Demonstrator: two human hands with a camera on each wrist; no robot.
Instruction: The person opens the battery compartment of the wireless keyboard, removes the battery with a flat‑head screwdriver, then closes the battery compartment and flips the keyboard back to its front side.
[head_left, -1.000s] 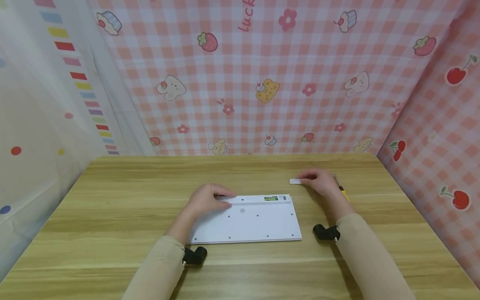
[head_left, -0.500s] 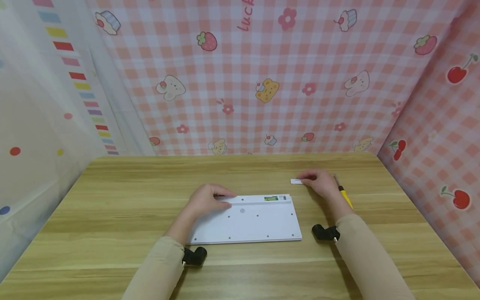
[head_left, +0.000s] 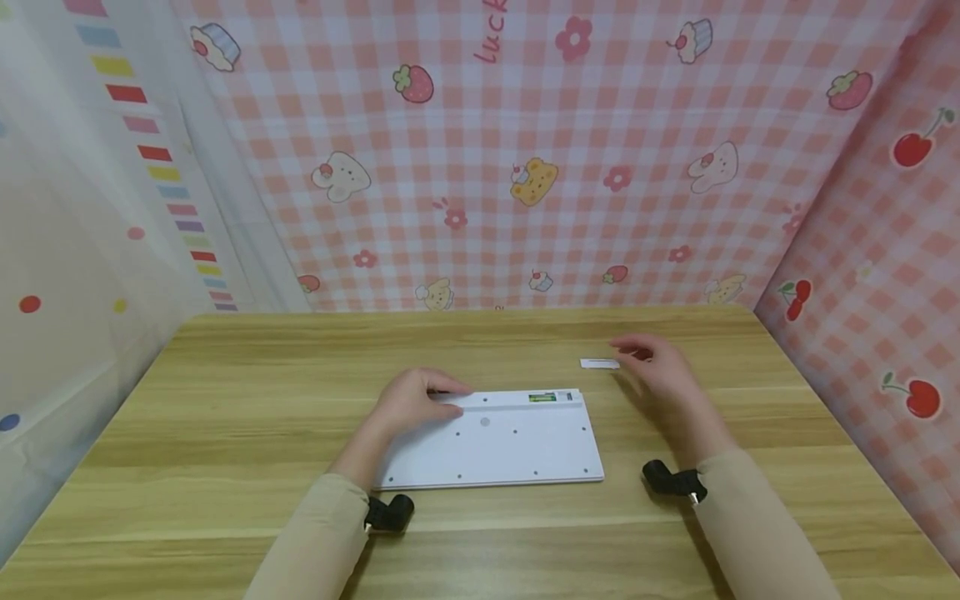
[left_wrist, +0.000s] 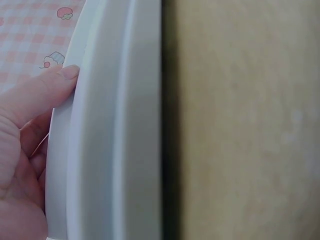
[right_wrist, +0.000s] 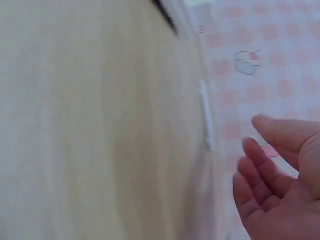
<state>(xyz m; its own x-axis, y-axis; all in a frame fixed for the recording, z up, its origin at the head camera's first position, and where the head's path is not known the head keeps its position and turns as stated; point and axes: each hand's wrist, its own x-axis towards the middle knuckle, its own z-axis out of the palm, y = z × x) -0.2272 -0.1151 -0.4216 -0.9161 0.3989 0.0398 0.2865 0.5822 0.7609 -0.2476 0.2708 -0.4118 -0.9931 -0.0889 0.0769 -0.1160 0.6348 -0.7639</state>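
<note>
A white keyboard (head_left: 517, 457) lies face down on the table, its underside dotted with screws. Near its far right corner a battery slot is uncovered, and a green battery (head_left: 542, 397) shows inside. My left hand (head_left: 408, 404) grips the keyboard's far left edge, thumb on the underside; the left wrist view shows the thumb (left_wrist: 47, 92) over that raised edge. Beyond the keyboard's right corner, a small white battery cover (head_left: 598, 364) rests on the table. Just right of this cover is my right hand (head_left: 663, 371), its fingers loosely bent and holding nothing in the right wrist view.
The wooden table (head_left: 225, 417) reaches back to a pink checked cloth (head_left: 480, 233). More cloth hangs along the left and right sides. Each wrist carries a black camera mount, such as the right camera mount (head_left: 672, 481).
My right hand has let go of the battery cover and moved slightly right. The yellow-handled tool seen beside that arm is now hidden. Left hand and keyboard have stayed still.
</note>
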